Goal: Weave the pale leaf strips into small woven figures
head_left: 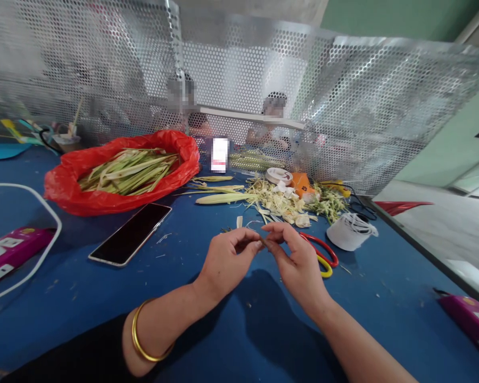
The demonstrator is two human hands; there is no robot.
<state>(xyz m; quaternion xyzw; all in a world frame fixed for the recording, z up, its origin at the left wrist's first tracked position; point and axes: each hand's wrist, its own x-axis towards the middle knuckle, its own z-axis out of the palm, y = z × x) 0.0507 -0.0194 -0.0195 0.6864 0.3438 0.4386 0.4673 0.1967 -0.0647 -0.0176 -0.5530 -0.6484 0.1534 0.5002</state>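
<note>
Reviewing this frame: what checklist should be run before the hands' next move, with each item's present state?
1. Left hand and right hand both pinch the strip: ok.
2. Strip whole, not torn: cannot tell, mostly hidden by fingertips.
3. Scissors lie on the table beside the right hand: ok.
4. Spool stands upright, apart from the hands: ok.
5. Phone lies to the left, apart from the hands: ok.

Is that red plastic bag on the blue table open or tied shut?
Open. The red bag has its mouth spread wide, and the pale green leaf strips inside it lie exposed to view.
</note>
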